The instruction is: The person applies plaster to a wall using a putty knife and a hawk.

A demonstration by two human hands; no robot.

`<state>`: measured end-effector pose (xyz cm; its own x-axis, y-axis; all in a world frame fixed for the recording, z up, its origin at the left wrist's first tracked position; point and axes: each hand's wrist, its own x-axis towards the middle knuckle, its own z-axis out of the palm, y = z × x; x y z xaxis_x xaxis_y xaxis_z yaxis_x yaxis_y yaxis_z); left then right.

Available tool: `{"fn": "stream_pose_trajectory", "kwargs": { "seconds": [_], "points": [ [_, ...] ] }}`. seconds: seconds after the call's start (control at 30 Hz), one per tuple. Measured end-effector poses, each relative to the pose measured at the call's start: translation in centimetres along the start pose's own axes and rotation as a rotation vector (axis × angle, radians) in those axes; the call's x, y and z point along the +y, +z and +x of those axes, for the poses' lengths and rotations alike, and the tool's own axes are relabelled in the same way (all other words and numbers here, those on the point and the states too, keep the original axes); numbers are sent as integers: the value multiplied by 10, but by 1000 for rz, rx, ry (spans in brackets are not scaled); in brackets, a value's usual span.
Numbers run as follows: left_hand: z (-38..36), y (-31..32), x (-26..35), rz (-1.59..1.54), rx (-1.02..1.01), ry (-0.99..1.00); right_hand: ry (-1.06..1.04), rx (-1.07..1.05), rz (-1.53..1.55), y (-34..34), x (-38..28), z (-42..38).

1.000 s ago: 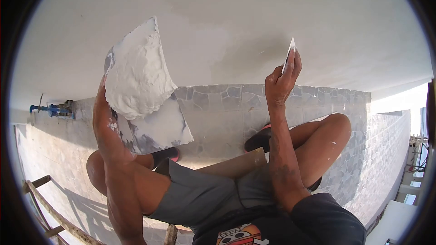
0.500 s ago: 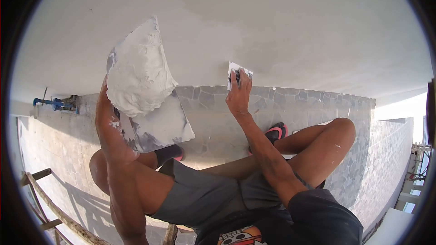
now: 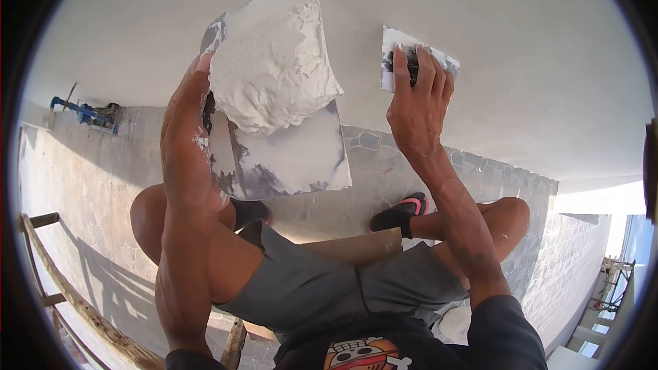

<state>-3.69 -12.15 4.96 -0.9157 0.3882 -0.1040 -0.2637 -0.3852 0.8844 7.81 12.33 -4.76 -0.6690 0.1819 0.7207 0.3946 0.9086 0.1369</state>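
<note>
My left hand (image 3: 195, 83) grips a plaster board (image 3: 327, 157) along its left side, with most of the fingers hidden beneath. A thick mound of wet white plaster (image 3: 274, 65) covers the upper part, and smears of it streak the grey lower part. My right hand (image 3: 419, 106) is closed on a flat, plaster-smeared spreader (image 3: 387, 72), fingers stretched over its dark grip. The spreader's blade lies against or close over the pale wall (image 3: 521, 48). White spots of plaster dot my left wrist.
A stone-patterned floor (image 3: 363, 144) meets the wall's foot. Blue pipework (image 3: 86, 113) juts out at the left. Wooden poles (image 3: 82, 308) stand at the lower left. Between my bent knees is a brown plank-like piece (image 3: 356, 247), near my dark shoe (image 3: 394, 218).
Both hands have moved up and to the right in view, the spreader travelling up the wall. The plaster board has come closer to the middle. The brown piece between my legs now shows.
</note>
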Motion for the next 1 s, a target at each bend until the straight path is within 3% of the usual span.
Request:
{"fn": "stream_pose_trajectory", "kwargs": {
  "seconds": [0.17, 0.43, 0.57, 0.67, 0.7, 0.8, 0.83, 0.9, 0.93, 1.0],
  "points": [
    [-2, -4, 5, -60, -17, -7, -55, 109, -91, 51, -5, -26],
    [5, -7, 1, -12, 16, -10, -94, -51, -63, 130, -15, -125],
    [7, -4, -2, 17, 14, -12, -47, -219, 24, 135, -19, -159],
    [9, -4, -2, 26, 15, -11, 155, -448, 316, 124, -21, -175],
    [11, -4, -2, 0, 28, -3, 200, -353, 435, 117, -21, -174],
    [14, -5, -5, -74, 36, -1, 995, -554, 901, 105, -22, -165],
    [15, -6, -6, -95, 17, -10, 1321, -277, 1427, 103, -27, -163],
    [15, -4, -3, -107, -6, -18, 1638, 70, 1827, 99, -33, -152],
    [14, 0, -3, -98, -9, -18, 1785, 273, 2019, 98, -38, -144],
    [11, 3, -2, -62, -22, -19, 1873, 428, 2079, 107, -49, -135]
  ]
}}
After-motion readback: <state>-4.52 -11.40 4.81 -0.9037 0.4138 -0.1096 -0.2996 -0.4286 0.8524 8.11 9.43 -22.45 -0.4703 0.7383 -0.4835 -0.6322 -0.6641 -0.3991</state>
